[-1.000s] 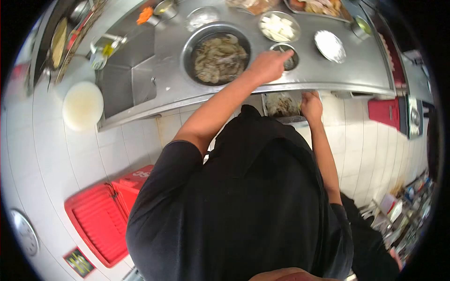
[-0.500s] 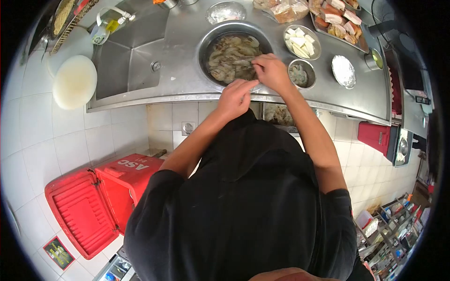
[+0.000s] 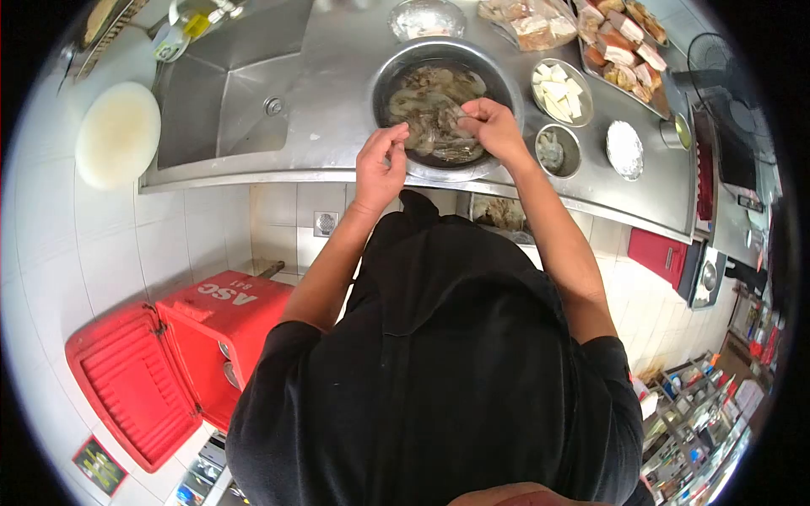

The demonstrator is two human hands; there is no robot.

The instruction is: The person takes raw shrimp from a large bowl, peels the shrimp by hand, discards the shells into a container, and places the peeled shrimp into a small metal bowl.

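Observation:
A large metal bowl [image 3: 384, 72] holds grey-brown raw shrimp [image 3: 426, 97] in water. Over its right side my right hand [image 3: 496, 133] is closed in a pinch, with a shrimp [image 3: 460, 121] partly hidden at the fingertips. My left hand [image 3: 382, 169] hovers at the bowl's front left rim, thumb apart from the bent fingers, and I see nothing held in it. A small metal bowl [image 3: 573, 152] with peeled, pale shrimp [image 3: 550, 150] stands right of my right hand.
A bowl of white cut pieces [image 3: 557, 91], a foil-covered dish [image 3: 624, 150] and a meat tray [image 3: 620, 51] lie to the right. Behind is a foil-lined bowl [image 3: 426, 18]. The sink [image 3: 224, 110] is left; an open red bin [image 3: 228, 304] stands below.
My left hand has drawn away from my right hand, leftward to the bowl's rim. My right hand stays over the shrimp. The view has shifted slightly.

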